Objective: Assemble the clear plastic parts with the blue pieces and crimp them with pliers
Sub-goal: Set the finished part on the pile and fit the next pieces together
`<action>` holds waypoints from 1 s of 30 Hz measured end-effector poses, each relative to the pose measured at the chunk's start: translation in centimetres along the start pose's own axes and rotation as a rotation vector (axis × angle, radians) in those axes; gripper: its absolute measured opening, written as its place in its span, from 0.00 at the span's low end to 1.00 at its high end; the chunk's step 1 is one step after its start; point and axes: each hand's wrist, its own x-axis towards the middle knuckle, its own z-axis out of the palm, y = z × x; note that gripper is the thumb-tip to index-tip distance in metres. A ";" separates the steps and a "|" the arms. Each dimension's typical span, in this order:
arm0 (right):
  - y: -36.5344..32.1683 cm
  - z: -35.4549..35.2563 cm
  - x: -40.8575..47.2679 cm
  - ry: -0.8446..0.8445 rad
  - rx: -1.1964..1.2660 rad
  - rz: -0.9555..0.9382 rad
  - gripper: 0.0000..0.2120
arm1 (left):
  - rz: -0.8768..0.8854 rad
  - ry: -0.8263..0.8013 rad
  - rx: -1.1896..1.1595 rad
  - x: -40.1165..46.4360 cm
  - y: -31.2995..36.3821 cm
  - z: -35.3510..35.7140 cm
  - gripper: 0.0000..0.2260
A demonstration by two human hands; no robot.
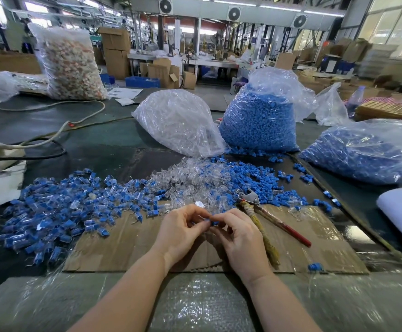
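Above the brown cardboard sheet (128, 250), left hand (179, 232) and right hand (239, 236) fingers pinch 1 small blue plastic piece (213, 222); seat squarely before fetching red-handled pliers (270, 215).

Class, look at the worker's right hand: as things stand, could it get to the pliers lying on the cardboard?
Probably yes. The pliers lie just beside the right hand with nothing over them, but that hand, with the left hand, is pinching a blue piece it must release first.
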 end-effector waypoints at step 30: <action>2.0 -3.8 1.1 -0.329 -0.767 0.791 0.35 | -0.069 0.102 -0.135 0.3 -0.1 -0.3 0.05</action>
